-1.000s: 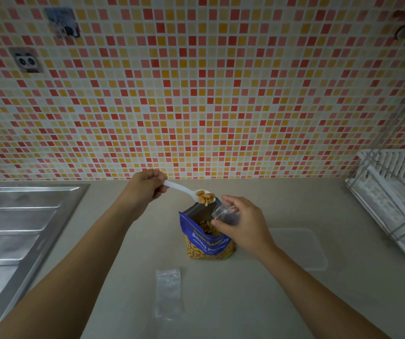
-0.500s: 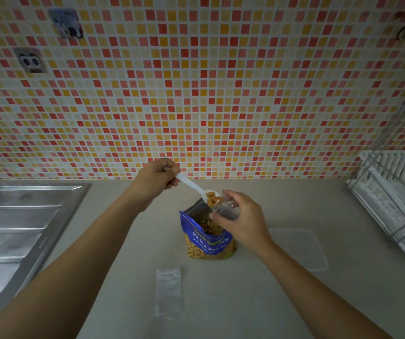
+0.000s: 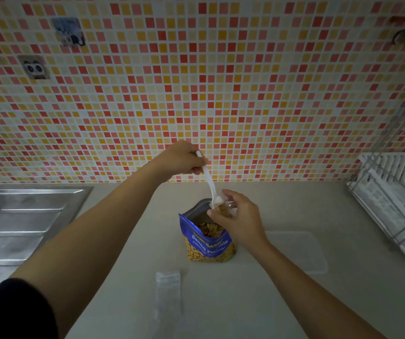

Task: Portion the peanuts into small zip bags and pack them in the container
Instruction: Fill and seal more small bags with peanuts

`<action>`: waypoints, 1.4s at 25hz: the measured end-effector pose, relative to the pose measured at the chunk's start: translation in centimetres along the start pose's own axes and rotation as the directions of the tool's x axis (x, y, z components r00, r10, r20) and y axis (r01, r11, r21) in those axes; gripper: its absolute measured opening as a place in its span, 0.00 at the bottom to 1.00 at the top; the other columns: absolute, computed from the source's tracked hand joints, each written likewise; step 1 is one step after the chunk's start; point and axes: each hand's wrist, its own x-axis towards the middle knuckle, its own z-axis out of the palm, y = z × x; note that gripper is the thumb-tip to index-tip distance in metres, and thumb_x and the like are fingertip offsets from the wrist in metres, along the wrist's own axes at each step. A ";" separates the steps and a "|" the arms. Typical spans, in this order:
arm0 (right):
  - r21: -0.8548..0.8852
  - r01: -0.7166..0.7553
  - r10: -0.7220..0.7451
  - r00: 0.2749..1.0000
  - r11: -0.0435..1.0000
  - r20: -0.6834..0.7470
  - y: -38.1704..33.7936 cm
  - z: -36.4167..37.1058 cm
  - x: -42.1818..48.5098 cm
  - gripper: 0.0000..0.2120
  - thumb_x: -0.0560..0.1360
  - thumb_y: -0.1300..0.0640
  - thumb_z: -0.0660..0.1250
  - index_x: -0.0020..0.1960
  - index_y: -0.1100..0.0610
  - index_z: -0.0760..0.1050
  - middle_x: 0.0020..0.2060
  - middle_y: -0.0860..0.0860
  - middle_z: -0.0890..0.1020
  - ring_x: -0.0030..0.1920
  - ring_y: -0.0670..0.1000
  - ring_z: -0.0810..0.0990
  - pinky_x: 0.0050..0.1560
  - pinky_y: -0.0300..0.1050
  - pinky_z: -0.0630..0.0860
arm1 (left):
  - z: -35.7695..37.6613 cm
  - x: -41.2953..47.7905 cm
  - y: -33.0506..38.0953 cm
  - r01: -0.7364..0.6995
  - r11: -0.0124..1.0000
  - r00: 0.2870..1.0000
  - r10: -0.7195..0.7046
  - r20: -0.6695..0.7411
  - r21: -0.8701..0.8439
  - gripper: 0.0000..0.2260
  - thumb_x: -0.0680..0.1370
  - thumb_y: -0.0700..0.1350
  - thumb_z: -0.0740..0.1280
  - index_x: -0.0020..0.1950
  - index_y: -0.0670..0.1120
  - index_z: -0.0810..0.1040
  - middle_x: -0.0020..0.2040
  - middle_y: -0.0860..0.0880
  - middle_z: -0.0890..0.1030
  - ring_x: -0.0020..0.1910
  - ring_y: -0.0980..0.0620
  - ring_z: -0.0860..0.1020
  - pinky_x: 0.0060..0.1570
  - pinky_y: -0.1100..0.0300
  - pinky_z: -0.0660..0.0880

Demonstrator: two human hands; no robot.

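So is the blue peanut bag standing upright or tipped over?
Upright: the blue peanut bag stands on the counter, open top up, peanuts visible inside.

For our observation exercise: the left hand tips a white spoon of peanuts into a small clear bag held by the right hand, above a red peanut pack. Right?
Not quite: the head view shows the peanut pack is blue, not red. The rest stands: the left hand tips the white spoon into the small clear bag held by the right hand, above that pack.
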 end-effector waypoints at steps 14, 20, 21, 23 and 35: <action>0.132 -0.109 0.115 0.993 0.985 -0.040 -0.8 -2.3 0.6 0.26 0.65 0.48 0.76 0.60 0.52 0.72 0.50 0.45 0.78 0.47 0.43 0.77 0.41 0.29 0.72 | 3.7 -1.7 -7.4 0.019 0.994 0.999 -0.014 -0.044 0.111 0.09 0.77 0.46 0.65 0.48 0.41 0.79 0.38 0.49 0.78 0.37 0.54 0.76 0.40 0.62 0.72; 0.194 -0.176 0.191 0.980 0.965 -0.061 -2.4 -3.4 2.3 0.25 0.66 0.46 0.75 0.59 0.50 0.71 0.46 0.41 0.75 0.45 0.40 0.76 0.38 0.32 0.72 | 5.9 -4.1 -8.5 -0.080 0.985 0.938 0.127 -0.322 0.155 0.18 0.75 0.52 0.67 0.62 0.46 0.74 0.52 0.53 0.75 0.43 0.57 0.74 0.39 0.67 0.69; 0.206 -0.177 0.194 0.978 0.962 -0.069 -2.9 -3.5 2.8 0.25 0.66 0.46 0.75 0.59 0.50 0.71 0.46 0.41 0.75 0.46 0.41 0.76 0.38 0.32 0.71 | 6.3 -4.9 -8.0 -0.175 0.974 0.898 0.219 -0.381 0.147 0.15 0.75 0.51 0.67 0.59 0.46 0.77 0.49 0.54 0.76 0.41 0.59 0.74 0.37 0.69 0.69; 0.242 -0.183 0.206 0.976 0.953 -0.074 -3.9 -3.5 3.6 0.24 0.66 0.45 0.74 0.59 0.50 0.71 0.49 0.44 0.76 0.48 0.43 0.76 0.37 0.32 0.70 | 7.1 -5.9 -6.8 -0.278 0.950 0.877 0.312 -0.366 0.142 0.13 0.75 0.51 0.68 0.55 0.46 0.79 0.45 0.56 0.78 0.39 0.63 0.75 0.36 0.73 0.70; 0.410 -0.177 0.178 0.983 0.895 0.036 -5.5 -5.1 2.9 0.14 0.72 0.51 0.70 0.55 0.54 0.76 0.45 0.48 0.82 0.44 0.45 0.81 0.49 0.42 0.78 | 9.4 -6.7 -5.1 -0.197 0.916 0.946 0.085 -0.312 -0.348 0.09 0.74 0.43 0.70 0.53 0.44 0.82 0.36 0.52 0.83 0.35 0.58 0.81 0.43 0.65 0.77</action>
